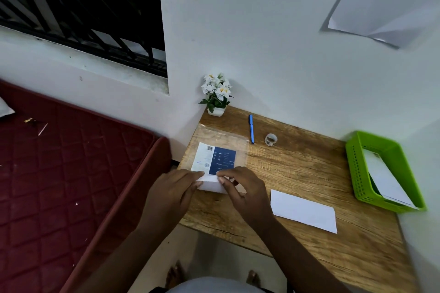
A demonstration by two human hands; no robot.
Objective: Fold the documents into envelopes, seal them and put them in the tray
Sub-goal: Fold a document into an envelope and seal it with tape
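I see a folded white paper (pixel 210 185) on the wooden desk (pixel 297 169), and both hands are on it. The left hand (pixel 171 194) holds its left end, with the fingers bent and the fingertips (pixel 199 175) pressing on the top edge. The right hand (pixel 245 191) pinches the right part of the paper, the thumb and the first fingers curled around the fold. The paper lies flat, or almost flat; I cannot tell if it is a document or an envelope.

Just beyond the fingertips of both hands lies a clear plastic packet (pixel 219 147) with a white and blue printed card (pixel 215 158) inside; the near edge of the packet touches the paper or goes a little under it.

To the right of the right hand, near the wrist, a white envelope (pixel 303 210) lies flat on the desk. Farther right, well apart from the hands, stands a green plastic tray (pixel 357 169) with white papers (pixel 383 178) inside.

Beyond the right hand I see a blue pen (pixel 251 128) and a small roll of tape (pixel 271 139) beside it. At the far corner of the desk, beyond the packet, stands a small pot of white flowers (pixel 216 93).

To the left of the left hand, beside the desk, there is a dark red mattress (pixel 71 162).
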